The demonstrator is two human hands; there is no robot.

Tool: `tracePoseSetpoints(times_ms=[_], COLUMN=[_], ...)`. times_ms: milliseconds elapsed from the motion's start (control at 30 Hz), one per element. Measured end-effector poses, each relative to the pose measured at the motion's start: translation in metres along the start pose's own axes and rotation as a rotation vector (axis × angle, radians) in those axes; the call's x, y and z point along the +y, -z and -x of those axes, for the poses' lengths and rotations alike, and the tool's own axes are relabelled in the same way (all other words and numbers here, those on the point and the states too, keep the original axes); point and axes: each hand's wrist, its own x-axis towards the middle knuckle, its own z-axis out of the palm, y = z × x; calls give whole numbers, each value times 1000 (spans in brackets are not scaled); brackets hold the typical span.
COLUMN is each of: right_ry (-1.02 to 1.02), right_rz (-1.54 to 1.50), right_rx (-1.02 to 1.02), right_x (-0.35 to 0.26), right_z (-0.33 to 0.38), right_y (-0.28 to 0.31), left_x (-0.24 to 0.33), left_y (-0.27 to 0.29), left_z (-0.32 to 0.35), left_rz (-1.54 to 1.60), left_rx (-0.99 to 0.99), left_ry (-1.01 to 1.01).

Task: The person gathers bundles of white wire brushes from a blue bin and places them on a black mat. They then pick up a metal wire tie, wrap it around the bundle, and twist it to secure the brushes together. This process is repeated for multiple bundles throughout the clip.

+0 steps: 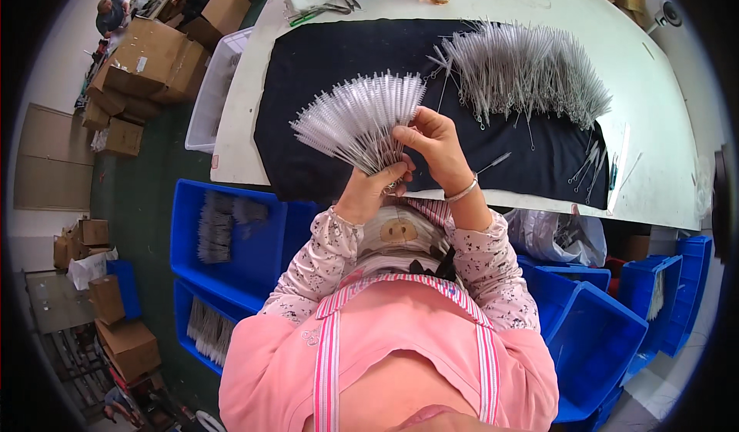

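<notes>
A: What are the fingers doing?

B: The left hand (368, 192) is clenched round the wire stems of a fan of brushes (358, 120), so the fingers are pressed together on the bundle. The right hand (433, 143) is at the fan's right edge; its fingers are curled, thumb and forefinger pinching at one or two stems.

A: Where is the fan, then?

B: It rises straight up and to the left from the left fingers, held in the air over the near edge of the black cloth (323, 63). The bristle ends spread away from the palm.

A: And beyond the fingers?

B: Up and to the right of the right fingers lies a big loose pile of brushes (531, 70) on the cloth. Further right of it, near the cloth's end, a few stray brushes (589, 166) lie apart. One single brush (493, 163) lies just right of the right wrist.

A: How far along would you judge it?

B: A good handful is gathered, but the pile looks bigger than the fan, so I'd say most is left. Below the left fingers, off the tabletop (662, 124), a blue bin (231, 236) holds brush bundles, seemingly finished lots.
</notes>
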Motion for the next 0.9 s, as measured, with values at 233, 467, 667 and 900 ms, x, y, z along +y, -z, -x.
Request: tracePoseSetpoints(times_ms=[233, 467, 667, 900], right_ry=[42, 29, -38, -84], right_rz=[-6, -114, -169, -114], right_rx=[43, 97, 120, 119], right_x=[11, 8, 20, 24], right_z=[-9, -15, -17, -18], right_y=[4, -8, 1, -2], left_x=[16, 16, 9, 10], left_y=[1, 0, 5, 5], left_z=[2, -4, -5, -3], left_rz=[59, 34, 72, 63], left_rx=[27, 52, 62, 96], left_ry=[17, -86, -115, -86])
